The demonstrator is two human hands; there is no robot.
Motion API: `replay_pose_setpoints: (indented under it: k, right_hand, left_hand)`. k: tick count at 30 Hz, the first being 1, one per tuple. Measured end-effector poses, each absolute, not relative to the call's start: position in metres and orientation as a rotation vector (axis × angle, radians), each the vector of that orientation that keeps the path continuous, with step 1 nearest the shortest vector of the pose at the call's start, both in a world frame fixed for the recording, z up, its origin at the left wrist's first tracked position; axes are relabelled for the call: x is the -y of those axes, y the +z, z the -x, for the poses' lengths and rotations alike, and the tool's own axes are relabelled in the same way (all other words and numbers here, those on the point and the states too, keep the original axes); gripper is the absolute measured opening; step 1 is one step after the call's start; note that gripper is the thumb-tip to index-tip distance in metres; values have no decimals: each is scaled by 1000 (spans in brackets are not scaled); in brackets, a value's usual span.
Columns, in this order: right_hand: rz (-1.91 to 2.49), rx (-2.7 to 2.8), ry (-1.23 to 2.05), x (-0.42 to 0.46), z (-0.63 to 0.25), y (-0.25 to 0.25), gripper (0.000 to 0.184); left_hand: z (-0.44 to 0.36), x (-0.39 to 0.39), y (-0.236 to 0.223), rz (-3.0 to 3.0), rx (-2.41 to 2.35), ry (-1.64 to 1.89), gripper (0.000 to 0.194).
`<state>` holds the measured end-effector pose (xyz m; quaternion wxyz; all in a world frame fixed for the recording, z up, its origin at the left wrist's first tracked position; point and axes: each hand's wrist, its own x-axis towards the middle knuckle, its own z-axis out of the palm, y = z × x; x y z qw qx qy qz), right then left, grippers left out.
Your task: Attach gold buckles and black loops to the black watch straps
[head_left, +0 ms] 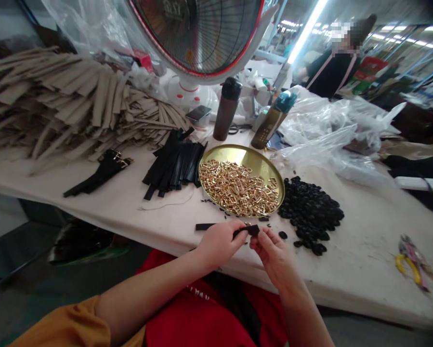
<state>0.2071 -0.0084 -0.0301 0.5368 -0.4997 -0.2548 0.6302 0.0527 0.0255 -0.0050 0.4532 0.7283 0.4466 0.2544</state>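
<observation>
My left hand [223,243] is closed around a black strap [204,226], whose flat end sticks out to the left of the hand. A bit of gold metal, seemingly a buckle, shows at the strap above my left fingertips. At the strap's right end the fingers of my right hand [274,250] are closed in a pinch; whether they also hold a small part is hidden. Just beyond both hands stands a round gold tray [270,166] heaped with gold buckles [238,188]. Right of it lies a pile of small black loops [312,209].
Black straps [178,161] lie left of the tray, and straps with buckles [100,173] farther left. Beige strips [75,96] are heaped behind. A fan [202,33], two bottles [227,108] and a phone [199,113] stand or lie at the back; pliers [411,265] lie right.
</observation>
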Motion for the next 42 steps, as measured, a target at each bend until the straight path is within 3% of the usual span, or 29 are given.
replay_pose_setpoints:
  k: [15, 27, 34, 42]
  right_hand:
    - [1053, 461, 1428, 17, -197, -29, 14]
    - [1198, 578, 1283, 24, -175, -27, 16]
    - [1155, 472, 1329, 23, -178, -27, 19]
    - [1446, 914, 1060, 33, -182, -28, 17]
  left_hand:
    - [-46, -19, -9, -1251, -968, 576, 20]
    - [-40, -8, -5, -1567, -1107, 680, 18]
    - [-40, -5, -11, -1458, -1088, 690, 19]
    - [-33, -6, -10, -1827, -1147, 528, 26]
